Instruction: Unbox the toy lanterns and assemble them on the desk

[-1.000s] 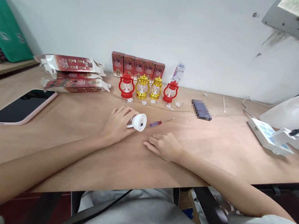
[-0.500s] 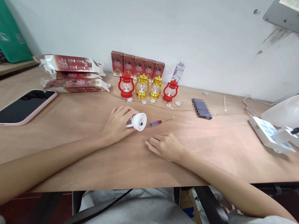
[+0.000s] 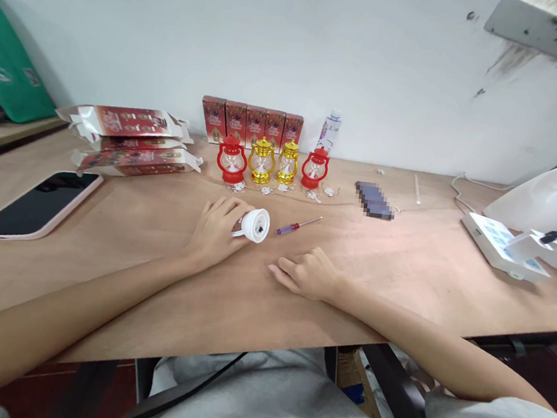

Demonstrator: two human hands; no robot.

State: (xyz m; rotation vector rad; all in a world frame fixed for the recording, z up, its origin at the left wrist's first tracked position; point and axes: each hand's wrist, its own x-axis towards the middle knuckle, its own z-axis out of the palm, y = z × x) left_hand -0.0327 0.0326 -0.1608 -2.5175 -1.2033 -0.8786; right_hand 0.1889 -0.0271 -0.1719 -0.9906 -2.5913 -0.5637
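Observation:
My left hand [image 3: 218, 230] is wrapped round a white toy lantern [image 3: 258, 225] lying on its side. The lantern's round base faces right and shows a small dark spot in the middle; most of its body is hidden by my fingers. My right hand [image 3: 305, 274] rests on the table with its fingers loosely curled and nothing visible in them. Between and beyond the hands lies a screwdriver [image 3: 299, 225] with a purple handle, its tip pointing right and away. It touches neither hand.
Red lanterns [image 3: 231, 161] and gold lanterns [image 3: 262, 161] stand in a row, small white pieces [image 3: 283, 187] before them. Behind are red boxes [image 3: 254, 126] and a bottle [image 3: 329, 133]. Opened cartons [image 3: 133, 157] and a phone [image 3: 37, 205] lie left; a power strip [image 3: 503, 248] sits right.
The camera view has shifted slightly. Both hands and the white lantern keep their places on the table.

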